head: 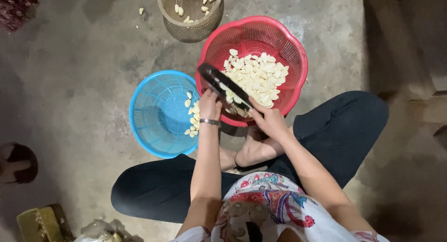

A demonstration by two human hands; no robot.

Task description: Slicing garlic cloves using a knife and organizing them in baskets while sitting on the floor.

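I sit cross-legged on a concrete floor. My left hand (pixel 210 105) grips the near rim of a black shallow bowl (pixel 222 84) that is tilted over a red plastic basket (pixel 257 67). My right hand (pixel 268 120) holds the bowl's other side, fingers at its edge. Peeled garlic cloves (pixel 257 77) lie heaped in the red basket, and a few sit in the black bowl. A blue plastic basket (pixel 158 114) to the left holds a small cluster of cloves along its right side.
A beige woven basket (pixel 188 14) with a few cloves stands behind the red one. Loose cloves (pixel 141 11) lie on the floor near it. A sandal (pixel 17 163) lies at left, a yellow-green object (pixel 39 223) at bottom left, dark furniture (pixel 409 32) at right.
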